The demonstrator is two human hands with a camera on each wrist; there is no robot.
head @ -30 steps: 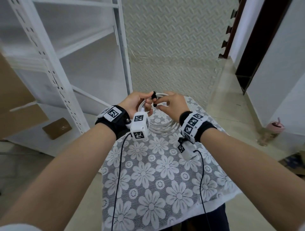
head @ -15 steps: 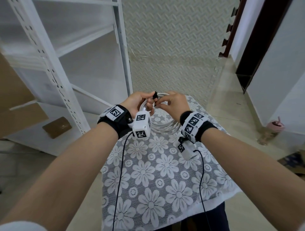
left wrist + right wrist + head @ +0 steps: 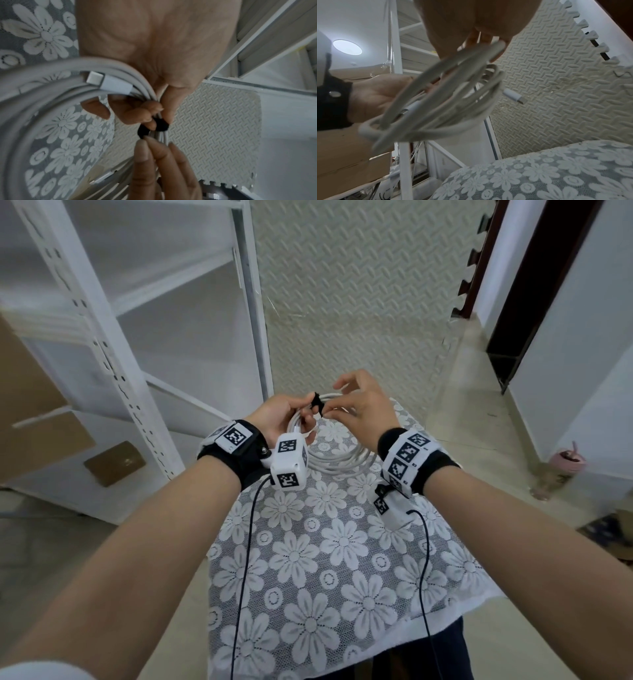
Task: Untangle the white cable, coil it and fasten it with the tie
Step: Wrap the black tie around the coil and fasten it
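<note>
The white cable (image 3: 337, 462) is wound into a coil of several loops, held above the far end of the table. My left hand (image 3: 301, 410) grips the bunched loops at the coil's top left; in the left wrist view its fingers (image 3: 145, 112) curl round the strands just above the black tie (image 3: 162, 124). The tie (image 3: 317, 405) is wrapped round the bundle. My right hand (image 3: 334, 405) pinches the tie's loose end (image 3: 143, 133) with thumb and forefinger, its other fingers spread upward. One white plug (image 3: 109, 83) lies inside the coil; another plug (image 3: 513, 97) sticks out free.
A small table with a flowered lace cloth (image 3: 325, 577) lies under the hands. A white metal shelf rack (image 3: 113, 361) with cardboard boxes (image 3: 34, 433) stands to the left. An embossed foam mat (image 3: 359, 302) covers the wall ahead. A pink cup (image 3: 567, 462) sits on the floor at right.
My right hand's outer fingers have lifted and spread while thumb and forefinger stay at the tie. The left hand and the coil have hardly moved.
</note>
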